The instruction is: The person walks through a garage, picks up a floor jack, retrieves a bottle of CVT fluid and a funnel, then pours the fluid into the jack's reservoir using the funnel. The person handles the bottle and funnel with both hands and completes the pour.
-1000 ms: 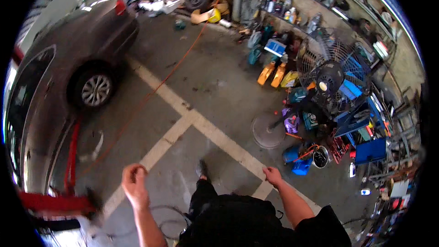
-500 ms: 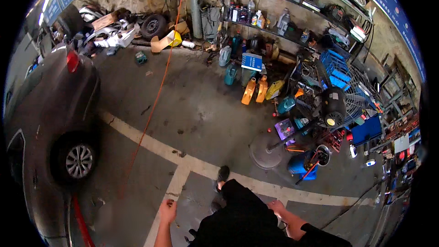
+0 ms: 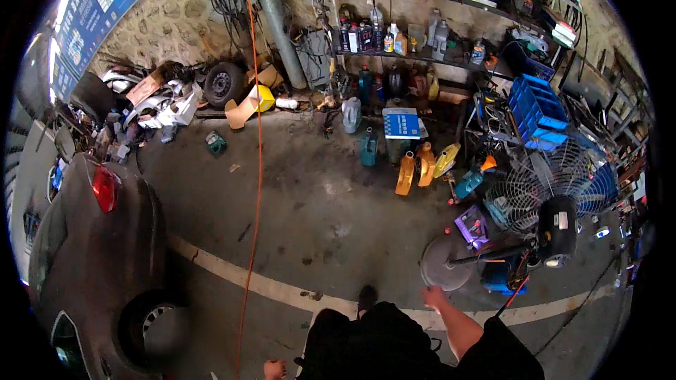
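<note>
My left hand (image 3: 274,369) is low in the head view, partly cut off by the lower edge. Its fingers are curled in, and nothing shows in them. Further right, my right hand (image 3: 434,297) hangs in front of my dark clothing with its fingers loosely apart, holding nothing that I can see. In the picture it lies just below the round base (image 3: 446,264) of a floor fan (image 3: 556,229), apart from it. My dark shoe (image 3: 367,298) stands at a pale painted floor line (image 3: 267,287). Neither hand touches anything visible.
At left stands a dark car (image 3: 105,239). An orange hose (image 3: 255,190) hangs down and crosses the floor. Yellow jugs (image 3: 405,173), a purple crate (image 3: 472,226) and blue crates (image 3: 536,109) stand ahead, below shelves (image 3: 415,58) of bottles. A wheel (image 3: 223,84) lies among scrap.
The view has shifted, and the jugs, shelves and fan appear closer. My right hand has swung forward, while my left has dropped toward the lower edge.
</note>
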`<control>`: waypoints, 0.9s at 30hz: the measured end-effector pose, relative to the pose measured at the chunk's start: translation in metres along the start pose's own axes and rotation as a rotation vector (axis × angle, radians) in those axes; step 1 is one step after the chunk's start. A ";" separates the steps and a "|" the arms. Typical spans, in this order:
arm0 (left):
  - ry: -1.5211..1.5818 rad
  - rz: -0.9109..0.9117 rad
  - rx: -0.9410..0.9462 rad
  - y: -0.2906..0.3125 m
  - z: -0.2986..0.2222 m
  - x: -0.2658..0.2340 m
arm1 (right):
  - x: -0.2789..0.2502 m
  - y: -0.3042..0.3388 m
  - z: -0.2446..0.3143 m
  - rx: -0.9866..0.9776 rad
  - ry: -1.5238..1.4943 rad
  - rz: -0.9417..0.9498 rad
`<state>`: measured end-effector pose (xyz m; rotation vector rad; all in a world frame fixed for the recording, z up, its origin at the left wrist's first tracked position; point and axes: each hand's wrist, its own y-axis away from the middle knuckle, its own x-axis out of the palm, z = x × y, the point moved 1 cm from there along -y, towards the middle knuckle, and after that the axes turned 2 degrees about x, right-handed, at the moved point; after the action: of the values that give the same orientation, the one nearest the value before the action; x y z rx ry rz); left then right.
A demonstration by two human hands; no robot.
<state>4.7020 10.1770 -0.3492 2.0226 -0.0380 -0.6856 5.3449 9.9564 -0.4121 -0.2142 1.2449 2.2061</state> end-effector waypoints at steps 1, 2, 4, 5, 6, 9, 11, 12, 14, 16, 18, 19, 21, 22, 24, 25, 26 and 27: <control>0.010 -0.019 -0.032 -0.003 -0.017 -0.004 | -0.005 -0.001 0.042 0.007 -0.076 -0.031; 0.032 -0.038 -0.061 -0.005 -0.029 -0.008 | -0.009 0.012 0.096 0.004 -0.146 -0.051; 0.027 -0.016 -0.064 -0.016 -0.075 0.001 | -0.033 0.004 0.153 -0.057 -0.164 -0.131; 0.000 0.020 -0.020 -0.021 -0.104 0.010 | -0.039 -0.012 0.162 -0.113 -0.101 -0.161; -0.038 0.046 0.051 -0.032 -0.128 0.015 | -0.037 -0.020 0.164 -0.160 -0.034 -0.168; -0.231 0.266 0.560 -0.071 -0.208 0.042 | -0.019 -0.043 0.166 0.040 -0.339 -0.175; -0.157 0.189 0.243 -0.074 -0.274 0.074 | -0.011 -0.049 0.152 0.181 -0.267 -0.141; -0.141 0.203 0.286 -0.081 -0.311 0.091 | -0.010 -0.053 0.143 0.238 -0.240 -0.135; -0.152 0.265 0.319 -0.099 -0.368 0.112 | 0.002 -0.050 0.102 0.138 0.208 -0.313; -0.181 0.320 0.316 -0.144 -0.409 0.123 | 0.010 -0.038 0.104 0.315 -0.081 -0.243; -0.523 0.243 0.336 -0.201 -0.456 0.122 | 0.012 -0.018 0.144 0.410 -0.135 -0.226; -0.563 0.272 0.351 -0.217 -0.488 0.128 | 0.010 -0.021 0.159 0.396 -0.228 -0.280; -0.333 0.427 0.377 -0.251 -0.555 0.133 | 0.017 -0.020 0.169 0.373 -0.407 -0.358; -0.176 0.521 0.358 -0.268 -0.587 0.125 | 0.022 -0.019 0.183 0.333 -0.440 -0.385; 0.382 0.923 0.190 -0.293 -0.657 0.110 | 0.028 -0.031 0.210 0.237 -0.514 -0.434; 0.536 1.056 0.076 -0.293 -0.689 0.120 | 0.025 -0.033 0.223 0.207 -0.512 -0.453; 0.391 0.829 0.286 -0.288 -0.705 0.131 | 0.028 -0.040 0.229 0.198 -0.485 -0.448; 0.155 0.570 0.446 -0.270 -0.726 0.159 | 0.028 -0.044 0.224 0.202 -0.446 -0.467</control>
<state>5.1194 10.8485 -0.3650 2.3220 -0.7010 -0.1595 5.3786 10.1692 -0.3329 0.0647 1.0299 1.6035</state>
